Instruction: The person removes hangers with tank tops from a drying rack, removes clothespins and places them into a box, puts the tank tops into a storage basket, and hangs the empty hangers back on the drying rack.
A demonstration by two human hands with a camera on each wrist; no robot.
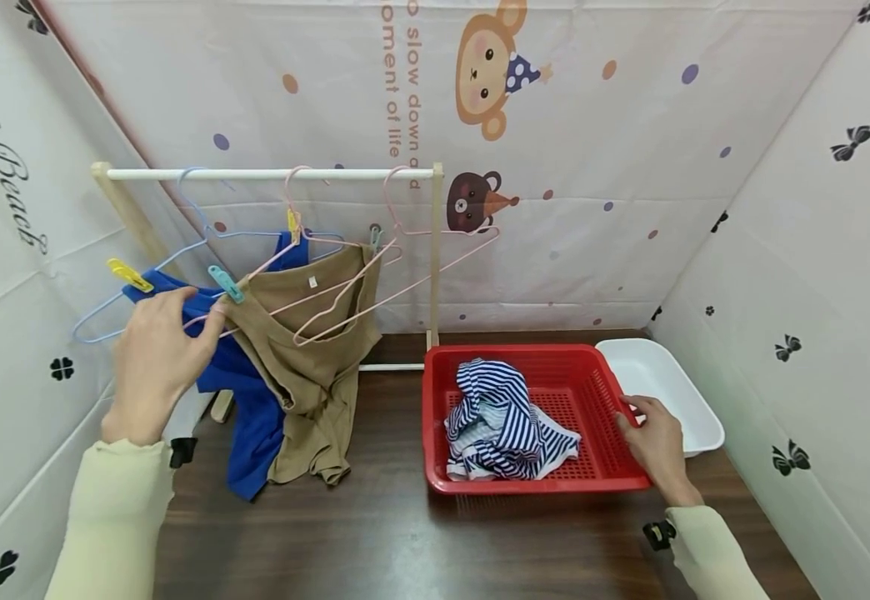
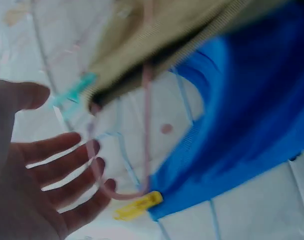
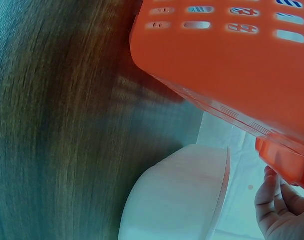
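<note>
My left hand [image 1: 161,354] is beside the hanging clothes, its fingers spread and apart from the thumb in the left wrist view. Close to its fingertips are the end of a pink hanger [image 2: 146,125] and a teal clothespin [image 1: 226,283] on the waistband of khaki trousers [image 1: 307,333]. Behind them a blue garment [image 1: 243,433] hangs from a blue hanger [image 1: 202,242], with a yellow clothespin [image 1: 130,275] at its corner. My right hand [image 1: 656,437] grips the right rim of a red plastic basket [image 1: 592,417]. Inside lies a crumpled blue-and-white striped garment [image 1: 506,425].
A white tub [image 1: 656,375] stands behind and right of the basket. The rack's white rail [image 1: 255,174] carries the hangers, among them a bare pink hanger [image 1: 442,268] at its right end. Brown wood-grain tabletop [image 1: 405,542] lies in front, with printed cloth walls around.
</note>
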